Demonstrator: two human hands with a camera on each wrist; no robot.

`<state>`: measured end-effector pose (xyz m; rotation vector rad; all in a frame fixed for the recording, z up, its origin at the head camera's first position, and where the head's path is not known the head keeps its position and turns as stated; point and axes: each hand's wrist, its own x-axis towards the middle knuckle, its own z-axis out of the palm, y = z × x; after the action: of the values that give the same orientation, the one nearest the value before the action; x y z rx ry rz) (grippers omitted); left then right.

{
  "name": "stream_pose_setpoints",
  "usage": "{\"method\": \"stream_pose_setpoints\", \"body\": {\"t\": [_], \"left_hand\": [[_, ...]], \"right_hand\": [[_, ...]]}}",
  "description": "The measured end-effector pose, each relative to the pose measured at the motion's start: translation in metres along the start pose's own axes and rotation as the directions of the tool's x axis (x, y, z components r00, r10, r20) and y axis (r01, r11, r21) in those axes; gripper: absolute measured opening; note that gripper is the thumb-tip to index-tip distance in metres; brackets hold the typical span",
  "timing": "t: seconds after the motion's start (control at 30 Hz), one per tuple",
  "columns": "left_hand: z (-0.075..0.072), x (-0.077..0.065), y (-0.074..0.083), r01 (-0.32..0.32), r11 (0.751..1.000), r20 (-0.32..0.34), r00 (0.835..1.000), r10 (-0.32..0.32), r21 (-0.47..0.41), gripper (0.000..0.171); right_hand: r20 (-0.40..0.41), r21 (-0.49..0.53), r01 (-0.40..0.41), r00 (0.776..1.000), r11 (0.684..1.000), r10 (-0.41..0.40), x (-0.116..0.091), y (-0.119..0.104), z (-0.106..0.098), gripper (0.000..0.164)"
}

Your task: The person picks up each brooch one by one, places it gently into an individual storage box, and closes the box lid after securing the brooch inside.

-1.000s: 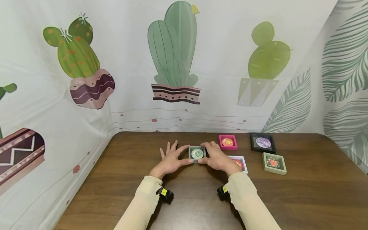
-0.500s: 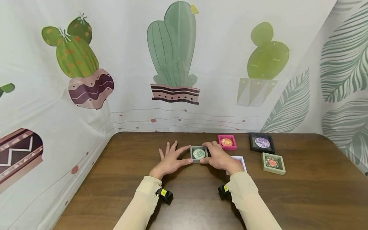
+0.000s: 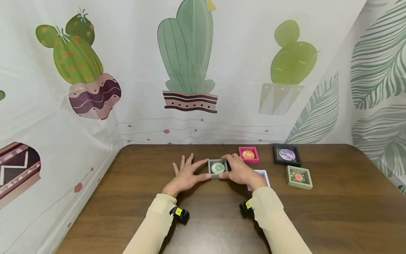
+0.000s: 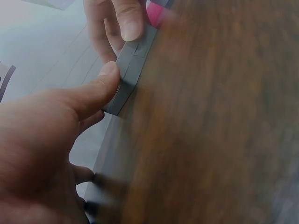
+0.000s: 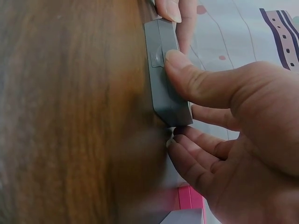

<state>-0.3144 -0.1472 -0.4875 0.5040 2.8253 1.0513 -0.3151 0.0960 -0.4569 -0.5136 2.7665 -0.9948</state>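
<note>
Both hands hold a small grey square display frame [image 3: 215,176] on the dark table. A round green disc [image 3: 217,168] shows behind its window. My left hand [image 3: 185,176] grips the left side, thumb at the near corner and index finger at the far one, the other fingers spread away. On the opposite side, my right hand [image 3: 241,171] grips with thumb in front and fingers behind. From the left wrist, the thumb [image 4: 108,77] presses the front wall of the grey frame [image 4: 133,65]; the right wrist view has the right thumb [image 5: 191,77] pressing that wall too.
To the right lie a pink frame [image 3: 248,161], a black frame [image 3: 287,162] and a pale green frame [image 3: 299,184], each with a round disc. A white frame [image 3: 266,178] sits partly hidden beneath the right hand and wrist. A cactus-print cloth [image 3: 238,70] hangs behind the table [image 3: 203,225].
The grey frame has slid slightly right toward the pink one, both hands moving along with it. The right hand covers more of the white frame. The head view has shifted a little.
</note>
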Motion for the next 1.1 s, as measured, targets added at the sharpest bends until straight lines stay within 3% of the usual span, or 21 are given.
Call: {"method": "stream_pose_setpoints", "body": {"t": [1.1], "left_hand": [[0.0018, 0.0023, -0.0023, 0.021, 1.0, 0.001, 1.0, -0.021, -0.006, 0.068]], "right_hand": [[-0.005, 0.024, 0.004, 1.0, 1.0, -0.003, 0.0028, 0.0052, 0.0, 0.066]]}}
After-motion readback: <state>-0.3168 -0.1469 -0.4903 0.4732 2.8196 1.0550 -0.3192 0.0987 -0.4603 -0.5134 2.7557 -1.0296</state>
